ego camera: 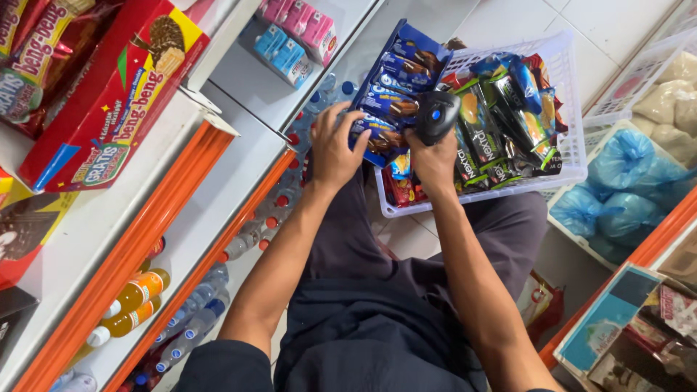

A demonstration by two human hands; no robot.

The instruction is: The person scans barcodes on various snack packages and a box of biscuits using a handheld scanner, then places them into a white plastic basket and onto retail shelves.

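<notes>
Left of the white basket [573,163], the left hand [335,147] grips a blue snack pack [377,131] at the basket's left edge, while the right hand [433,156] closes round a black scanner [435,116] just beside it, over the packs.

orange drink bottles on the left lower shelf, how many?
2 clearly visible, side by side on the lower shelf at lower left: one orange bottle, a second orange bottle just below. More may be hidden under the shelf edge.
</notes>
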